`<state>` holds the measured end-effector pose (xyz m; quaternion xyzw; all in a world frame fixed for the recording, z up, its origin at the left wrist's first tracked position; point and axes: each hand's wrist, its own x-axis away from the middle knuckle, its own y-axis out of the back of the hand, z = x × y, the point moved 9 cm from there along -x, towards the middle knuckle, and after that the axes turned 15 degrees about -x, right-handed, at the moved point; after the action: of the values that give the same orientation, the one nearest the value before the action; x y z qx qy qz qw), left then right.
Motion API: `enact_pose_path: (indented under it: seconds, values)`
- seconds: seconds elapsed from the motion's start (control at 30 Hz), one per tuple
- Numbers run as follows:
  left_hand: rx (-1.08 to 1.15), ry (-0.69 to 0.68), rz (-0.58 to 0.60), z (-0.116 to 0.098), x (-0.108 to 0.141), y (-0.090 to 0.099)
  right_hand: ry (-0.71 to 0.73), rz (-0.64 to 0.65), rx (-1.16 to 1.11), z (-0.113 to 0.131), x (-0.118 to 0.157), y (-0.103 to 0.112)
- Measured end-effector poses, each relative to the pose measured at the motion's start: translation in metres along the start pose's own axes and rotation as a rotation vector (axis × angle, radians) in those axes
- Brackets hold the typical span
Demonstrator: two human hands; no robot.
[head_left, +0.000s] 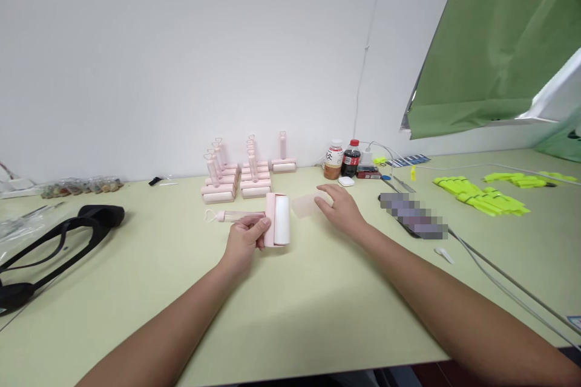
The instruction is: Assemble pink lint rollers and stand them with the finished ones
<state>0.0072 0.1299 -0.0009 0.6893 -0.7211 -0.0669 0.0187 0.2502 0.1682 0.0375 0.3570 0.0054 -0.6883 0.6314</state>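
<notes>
A pink lint roller [282,221] with a white roll is gripped in my left hand [247,236]. Its clear pink handle, ending in a heart-shaped loop, points left. Right of the roll lies a faint translucent pink cover piece [303,205]. My right hand [340,208] is beside that piece, thumb and fingers apart; I cannot tell whether the thumb touches it. Behind, several matching lint rollers [256,184] stand in rows with their handles upright, and one more roller [284,166] stands a little to their right.
A juice bottle [333,160], a cola bottle [351,160] and a white case [345,181] stand behind my right hand. At right lie a phone [413,216], cables, a white earbud [443,254] and neon-yellow strips [481,195]. A black strapped frame [63,242] lies at left.
</notes>
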Motion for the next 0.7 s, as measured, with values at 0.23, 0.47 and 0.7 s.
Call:
enact_pose_path:
  seconds: [0.23, 0.47, 0.7]
  values:
    - [-0.283, -0.054, 0.258, -0.004, 0.014, -0.028, -0.388, 0.559, -0.708, 0.038, 0.062, -0.087]
    - [-0.951, -0.357, 0.074, -0.059, 0.039, -0.009, -0.240, 0.487, -0.451, 0.048, 0.062, -0.077]
    - [-0.959, -0.817, 0.215, -0.098, 0.062, -0.020, 0.085, 0.664, -0.185, 0.085, 0.079, -0.085]
